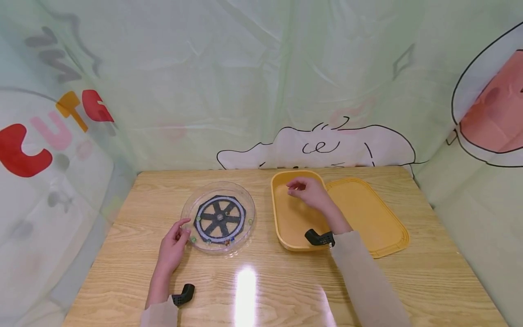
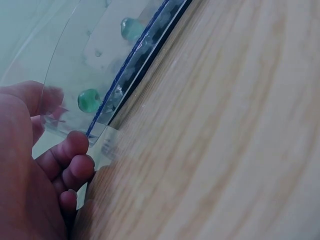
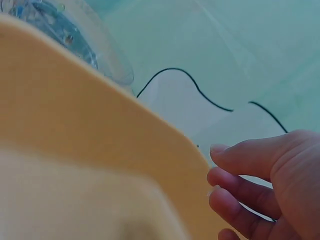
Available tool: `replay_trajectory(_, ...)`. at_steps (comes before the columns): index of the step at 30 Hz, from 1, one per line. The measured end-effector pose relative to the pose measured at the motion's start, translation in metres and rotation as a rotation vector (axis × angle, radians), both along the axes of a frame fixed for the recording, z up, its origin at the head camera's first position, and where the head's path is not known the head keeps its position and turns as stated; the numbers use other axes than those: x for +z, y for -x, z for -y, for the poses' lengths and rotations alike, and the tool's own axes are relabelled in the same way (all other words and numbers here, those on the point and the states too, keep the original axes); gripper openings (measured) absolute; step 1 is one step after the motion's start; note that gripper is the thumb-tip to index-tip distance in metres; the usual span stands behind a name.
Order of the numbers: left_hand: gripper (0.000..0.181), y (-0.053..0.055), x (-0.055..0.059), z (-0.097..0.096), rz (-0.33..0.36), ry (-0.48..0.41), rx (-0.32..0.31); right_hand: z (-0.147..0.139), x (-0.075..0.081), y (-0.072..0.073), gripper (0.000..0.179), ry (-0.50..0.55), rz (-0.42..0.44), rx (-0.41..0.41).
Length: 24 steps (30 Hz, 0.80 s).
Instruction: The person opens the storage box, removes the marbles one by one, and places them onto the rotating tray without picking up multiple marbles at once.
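A round clear plastic dish stands on the table at left, with a dark spoked wheel-like pattern at its base. Several small glass marbles lie in it, among them a green marble near the wall. My left hand is at the dish's left rim, its fingertips gripping the clear wall from both sides. Over the yellow box hovers my right hand, fingers loosely bent. In the right wrist view, thumb and fingertips stand slightly apart with nothing visible between them, close by the box's wall.
A flat yellow lid lies right of the box, partly under its edge. Each wrist wears a black camera mount. Behind the wooden table hangs a printed curtain, with more curtain at both sides.
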<state>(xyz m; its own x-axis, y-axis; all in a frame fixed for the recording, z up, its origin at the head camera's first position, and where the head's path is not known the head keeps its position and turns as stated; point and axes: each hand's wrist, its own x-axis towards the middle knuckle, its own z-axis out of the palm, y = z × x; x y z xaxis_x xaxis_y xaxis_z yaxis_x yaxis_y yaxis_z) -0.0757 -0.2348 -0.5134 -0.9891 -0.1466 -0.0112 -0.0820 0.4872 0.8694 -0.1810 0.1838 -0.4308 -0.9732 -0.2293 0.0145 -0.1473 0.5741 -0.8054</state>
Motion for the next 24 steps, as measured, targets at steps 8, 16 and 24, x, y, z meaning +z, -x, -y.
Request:
replay_trajectory(8, 0.032, 0.0, 0.0, 0.001, 0.011, -0.002, 0.005, -0.01, -0.015, 0.004, 0.026, -0.061, 0.065, -0.039)
replay_trajectory(16, 0.031, 0.0, 0.001, 0.0, 0.004, -0.006, 0.013, -0.013, -0.02, 0.006, 0.028, -0.07, 0.107, -0.053)
replay_trajectory(24, 0.031, 0.0, 0.0, 0.0, 0.006, -0.007, 0.007, -0.014, -0.024, 0.007, 0.028, -0.064, 0.114, -0.009)
